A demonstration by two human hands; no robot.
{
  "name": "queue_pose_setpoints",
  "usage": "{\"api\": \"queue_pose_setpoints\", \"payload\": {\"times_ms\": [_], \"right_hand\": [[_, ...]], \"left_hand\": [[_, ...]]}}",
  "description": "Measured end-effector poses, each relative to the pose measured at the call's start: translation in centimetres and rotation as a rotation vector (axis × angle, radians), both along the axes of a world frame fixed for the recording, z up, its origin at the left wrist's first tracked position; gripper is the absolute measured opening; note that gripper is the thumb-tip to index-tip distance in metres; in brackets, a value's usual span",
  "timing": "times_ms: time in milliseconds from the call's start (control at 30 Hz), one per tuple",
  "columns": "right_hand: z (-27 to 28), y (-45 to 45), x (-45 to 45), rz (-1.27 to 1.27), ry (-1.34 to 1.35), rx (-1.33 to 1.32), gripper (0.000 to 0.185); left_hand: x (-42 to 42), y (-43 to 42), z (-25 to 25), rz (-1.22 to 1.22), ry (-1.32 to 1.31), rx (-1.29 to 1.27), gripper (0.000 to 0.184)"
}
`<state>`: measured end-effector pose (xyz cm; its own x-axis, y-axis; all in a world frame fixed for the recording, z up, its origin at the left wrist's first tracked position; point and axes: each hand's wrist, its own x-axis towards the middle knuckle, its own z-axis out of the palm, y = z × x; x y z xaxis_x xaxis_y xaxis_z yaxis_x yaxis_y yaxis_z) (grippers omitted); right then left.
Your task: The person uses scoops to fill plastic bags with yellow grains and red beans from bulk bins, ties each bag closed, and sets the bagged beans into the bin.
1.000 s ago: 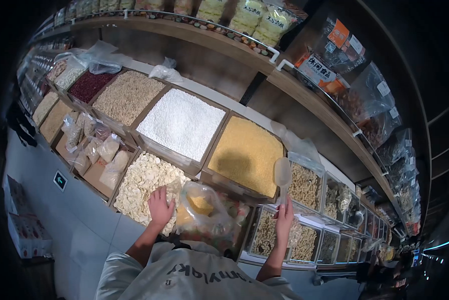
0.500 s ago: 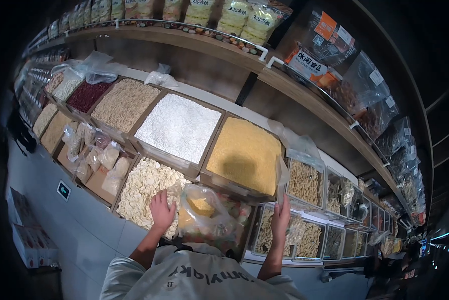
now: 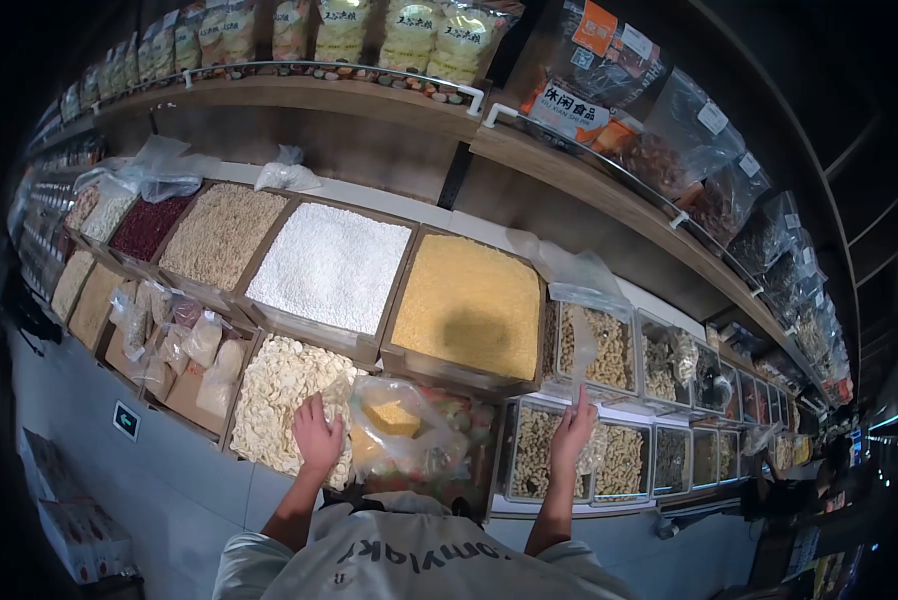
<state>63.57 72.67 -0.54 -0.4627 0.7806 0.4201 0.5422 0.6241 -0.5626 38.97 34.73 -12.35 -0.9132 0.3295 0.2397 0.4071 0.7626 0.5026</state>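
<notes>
My right hand (image 3: 572, 432) is closed around the lower end of a translucent plastic scoop (image 3: 582, 345), which points up in front of a bin of peanuts (image 3: 611, 362). Left of it stands a wooden bin full of fine yellow grain (image 3: 464, 300), with a shadow on its surface. My left hand (image 3: 317, 434), fingers curled, is at the left edge of a clear plastic bag (image 3: 431, 425), over the pale dried slices (image 3: 279, 385). Some yellow grain (image 3: 397, 418) lies inside the bag. The contact between fingers and plastic is partly hidden.
Left of the yellow grain are bins of white grain (image 3: 329, 265), brown grain (image 3: 224, 230) and dark red beans (image 3: 149, 228). Small filled bags (image 3: 214, 365) lie lower left. A shelf (image 3: 359, 95) with packaged goods runs above. More clear bins (image 3: 669, 475) continue right.
My right hand and the scoop have moved right, away from the edge of the yellow grain bin. My left hand stays at the bag. The whole view has shifted slightly.
</notes>
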Motion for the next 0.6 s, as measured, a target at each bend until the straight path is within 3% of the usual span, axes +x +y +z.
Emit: {"api": "queue_pose_setpoints", "payload": {"times_ms": [167,267,600], "right_hand": [[-1.5,1.5,0.7,-0.197,-0.017,0.017,0.054],[-2.4,3.3,1.0,-0.153,-0.112,0.115,0.055],[-3.5,8.5,-0.4,-0.129,-0.288,0.089,0.054]], "left_hand": [[0.1,0.0,0.3,0.0,-0.003,-0.002,0.066],[0.1,-0.1,0.5,0.001,-0.022,-0.001,0.066],[0.7,0.0,1.0,0.032,-0.018,-0.063,0.067]]}}
